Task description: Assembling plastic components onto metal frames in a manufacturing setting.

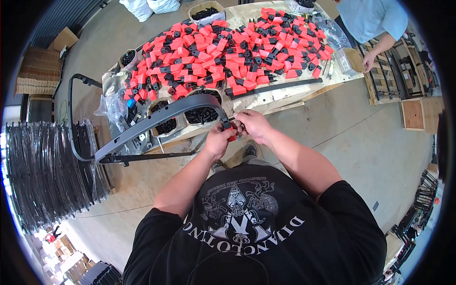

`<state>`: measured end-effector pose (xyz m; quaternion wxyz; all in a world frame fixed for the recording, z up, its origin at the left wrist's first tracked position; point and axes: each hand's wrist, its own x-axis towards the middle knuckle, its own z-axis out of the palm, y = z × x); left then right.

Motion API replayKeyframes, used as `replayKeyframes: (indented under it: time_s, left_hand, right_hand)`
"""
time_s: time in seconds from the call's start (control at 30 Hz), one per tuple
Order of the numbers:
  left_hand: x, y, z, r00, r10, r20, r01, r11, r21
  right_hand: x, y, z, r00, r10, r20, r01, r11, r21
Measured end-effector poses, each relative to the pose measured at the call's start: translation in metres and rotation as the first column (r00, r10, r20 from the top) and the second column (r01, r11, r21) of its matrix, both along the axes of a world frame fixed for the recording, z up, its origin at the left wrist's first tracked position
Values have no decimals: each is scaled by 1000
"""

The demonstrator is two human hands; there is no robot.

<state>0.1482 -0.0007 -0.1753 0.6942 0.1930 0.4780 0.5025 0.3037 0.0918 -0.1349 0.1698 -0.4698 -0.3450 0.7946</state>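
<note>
A long, curved black frame (164, 114) reaches from the left over the table's near edge to my hands. At its near end is a small red plastic piece (232, 135), partly hidden by fingers. My left hand (219, 142) is closed around this piece, thumb and fingers pressed on it. Just right of the frame's end, my right hand (253, 126) is closed in a pinch, its fingertips close to the red piece. A thin dark bit shows by those fingertips, too small to name.
A large pile of red-and-black plastic parts (209, 52) covers the table (266, 102). Boxes of small black parts (164, 126) stand at its near edge. Wrapped black frames (52, 175) stand at left. A co-worker's hand (369, 61) is beside a carton (349, 61) at right.
</note>
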Motion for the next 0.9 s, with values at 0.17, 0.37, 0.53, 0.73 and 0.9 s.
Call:
replayKeyframes:
  time_s: [0.17,0.37,0.53,0.73,0.9]
  left_hand:
    - [0,-4,24,999,3,37,-4,999,46]
    - [3,-9,20,997,56,60,-51,996,-72]
    - [-7,-1,8,998,63,21,-60,992,-107]
    - [-5,-1,12,993,71,89,-66,996,-58]
    - [-8,-4,8,996,55,69,-50,997,-63]
  right_hand:
    - [-2,4,7,992,34,-121,-43,997,-66]
    - [-7,3,-1,977,85,-197,-96,994,-46]
    - [2,0,-5,1000,-2,-19,2,1000,-22]
    - [-8,1,9,1000,5,29,-7,998,67]
    - [-5,5,3,999,14,-46,-16,998,-57]
